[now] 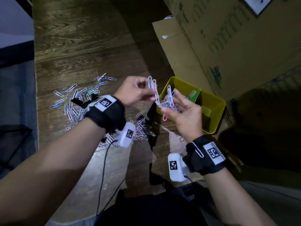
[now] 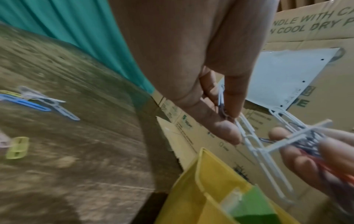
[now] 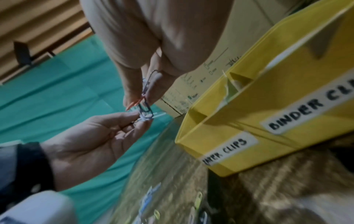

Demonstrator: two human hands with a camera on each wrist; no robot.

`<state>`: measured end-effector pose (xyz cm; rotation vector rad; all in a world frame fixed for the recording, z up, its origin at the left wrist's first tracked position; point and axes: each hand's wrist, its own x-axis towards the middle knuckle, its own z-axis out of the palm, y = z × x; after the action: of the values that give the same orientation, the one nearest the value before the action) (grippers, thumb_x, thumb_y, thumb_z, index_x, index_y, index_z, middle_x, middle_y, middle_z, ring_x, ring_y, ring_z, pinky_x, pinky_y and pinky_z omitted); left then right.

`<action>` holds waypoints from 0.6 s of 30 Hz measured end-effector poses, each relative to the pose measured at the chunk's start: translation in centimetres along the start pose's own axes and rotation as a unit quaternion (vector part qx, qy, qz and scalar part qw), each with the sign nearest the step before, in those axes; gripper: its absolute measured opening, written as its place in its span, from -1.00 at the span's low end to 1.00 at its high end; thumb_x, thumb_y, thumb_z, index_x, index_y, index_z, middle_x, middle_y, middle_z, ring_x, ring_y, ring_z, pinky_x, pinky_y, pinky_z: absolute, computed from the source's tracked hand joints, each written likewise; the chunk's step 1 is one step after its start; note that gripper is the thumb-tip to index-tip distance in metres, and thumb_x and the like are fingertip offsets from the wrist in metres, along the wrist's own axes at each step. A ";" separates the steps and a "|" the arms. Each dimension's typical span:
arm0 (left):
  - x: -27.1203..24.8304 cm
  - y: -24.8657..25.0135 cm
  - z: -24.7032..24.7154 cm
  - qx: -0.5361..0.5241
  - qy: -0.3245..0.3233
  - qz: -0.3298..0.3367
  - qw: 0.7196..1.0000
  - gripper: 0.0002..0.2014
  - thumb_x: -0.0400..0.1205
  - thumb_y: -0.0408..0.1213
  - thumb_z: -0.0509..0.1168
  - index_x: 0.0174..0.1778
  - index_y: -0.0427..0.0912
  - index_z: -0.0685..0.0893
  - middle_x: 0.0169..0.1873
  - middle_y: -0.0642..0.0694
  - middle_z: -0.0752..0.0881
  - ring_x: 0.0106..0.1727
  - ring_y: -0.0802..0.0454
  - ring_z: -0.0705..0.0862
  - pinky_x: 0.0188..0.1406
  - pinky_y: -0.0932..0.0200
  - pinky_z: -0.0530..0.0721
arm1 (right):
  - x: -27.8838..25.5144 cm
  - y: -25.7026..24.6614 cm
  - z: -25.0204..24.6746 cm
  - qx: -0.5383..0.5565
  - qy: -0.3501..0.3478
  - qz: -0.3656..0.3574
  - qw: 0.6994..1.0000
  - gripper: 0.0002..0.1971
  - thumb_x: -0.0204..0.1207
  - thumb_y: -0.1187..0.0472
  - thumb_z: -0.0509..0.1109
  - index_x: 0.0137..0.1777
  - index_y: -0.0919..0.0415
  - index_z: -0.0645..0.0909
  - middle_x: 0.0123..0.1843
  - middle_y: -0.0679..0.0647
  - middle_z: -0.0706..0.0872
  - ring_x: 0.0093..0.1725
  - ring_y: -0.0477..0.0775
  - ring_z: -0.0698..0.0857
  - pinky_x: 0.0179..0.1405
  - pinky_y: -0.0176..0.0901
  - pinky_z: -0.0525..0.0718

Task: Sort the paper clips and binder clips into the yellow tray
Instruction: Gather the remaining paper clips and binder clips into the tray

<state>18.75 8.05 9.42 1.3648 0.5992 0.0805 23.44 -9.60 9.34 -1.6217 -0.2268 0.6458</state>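
Both hands are raised just left of the yellow tray (image 1: 216, 110), sharing a tangled bunch of white paper clips (image 1: 168, 100). My left hand (image 1: 150, 92) pinches the upper clips (image 2: 247, 136) between thumb and fingers. My right hand (image 1: 169, 107) cups and grips the rest of the bunch (image 3: 145, 109), and a red clip (image 1: 164, 117) dangles from it. The tray (image 3: 239, 136) has two compartments labelled for paper clips and binder clips; several clips lie in its near compartment. Loose coloured paper clips (image 1: 75, 101) and a few black binder clips (image 1: 79, 101) are spread over the wooden table.
A second heap of clips (image 1: 142, 128) lies beneath my left wrist. Large cardboard boxes (image 1: 219, 46) stand right behind the tray. One white clip (image 1: 198, 150) hangs on my right wrist strap. The table's left edge (image 1: 35, 95) borders a dark floor.
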 end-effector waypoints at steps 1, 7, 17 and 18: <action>0.8 0.4 0.9 -0.002 0.004 0.006 1.000 -0.85 0.49 -0.62 0.34 -0.26 -0.29 0.65 -0.39 -0.17 0.70 -0.35 -0.03 0.74 -0.29 0.22 0.78 | 0.5 -0.3 -0.2 0.014 0.012 -0.005 1.000 -0.27 0.28 0.57 0.55 0.48 0.32 0.44 0.10 -0.09 0.71 -0.03 -0.44 0.71 0.17 -0.35 0.66; 4.0 0.1 5.3 0.193 0.031 0.033 0.980 -0.88 0.50 -0.46 0.39 -0.28 -0.16 0.68 -0.32 -0.18 0.73 -0.33 -0.01 0.72 -0.15 0.05 0.78 | 4.7 -0.6 -1.2 -0.074 0.059 0.015 0.995 -0.25 0.35 0.49 0.55 0.54 0.33 0.35 0.22 0.04 0.67 -0.03 -0.29 0.68 -0.11 -0.54 0.62; 2.8 -0.8 3.5 0.361 -0.019 0.022 0.932 -0.74 0.61 -0.34 0.26 0.19 -0.09 0.69 0.05 -0.17 0.77 0.08 -0.02 0.73 0.23 0.11 0.62 | 7.7 2.3 -1.3 -0.249 -0.037 0.077 0.965 -0.34 0.55 0.31 0.39 0.62 0.12 0.23 0.47 0.15 0.55 0.34 0.05 0.61 0.41 -0.10 0.51; 2.9 -1.1 2.6 0.286 0.021 0.011 0.958 -0.78 0.62 -0.42 0.22 0.01 -0.08 0.73 -0.07 -0.21 0.78 -0.02 -0.06 0.77 0.15 -0.05 0.69 | 7.5 2.2 -1.3 -0.251 -0.037 0.071 0.965 -0.34 0.56 0.29 0.38 0.62 0.05 0.24 0.48 0.12 0.53 0.30 0.05 0.62 0.41 -0.02 0.53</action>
<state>22.03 6.63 7.59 1.9340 0.6720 -0.0528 29.80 -7.34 5.22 -2.1155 -0.3518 0.8032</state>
